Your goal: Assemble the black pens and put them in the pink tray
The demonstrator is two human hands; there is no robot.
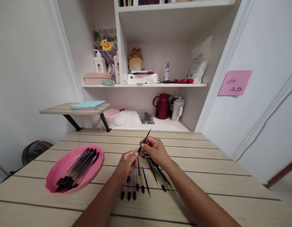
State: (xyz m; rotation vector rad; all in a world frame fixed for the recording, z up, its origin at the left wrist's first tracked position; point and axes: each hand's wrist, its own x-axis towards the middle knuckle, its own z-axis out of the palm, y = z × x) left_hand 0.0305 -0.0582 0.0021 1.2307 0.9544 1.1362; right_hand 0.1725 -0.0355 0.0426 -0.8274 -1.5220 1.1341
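Observation:
My left hand [129,162] is closed, thumb and fingers pinched at the black grip end of a pen barrel [139,150]. In my right hand [157,150] a thin dark pen refill [147,135] is pinched, slanting up and to the right. The two meet between my fingertips; how far one sits inside the other is hidden. Beneath my hands lie several clear pen barrels [129,189] with black ends and a loose black refill [146,182]. More pen parts [160,176], some with yellow ends, are heaped under my right wrist.
A pink scalloped dish [98,164] with several black pens [77,170] stands at the left on the slatted table [207,176]. Behind it is a small raised stand [53,108] with blue paper [88,104]. A shelf at the back holds a red jug [162,106] and a cup [177,109].

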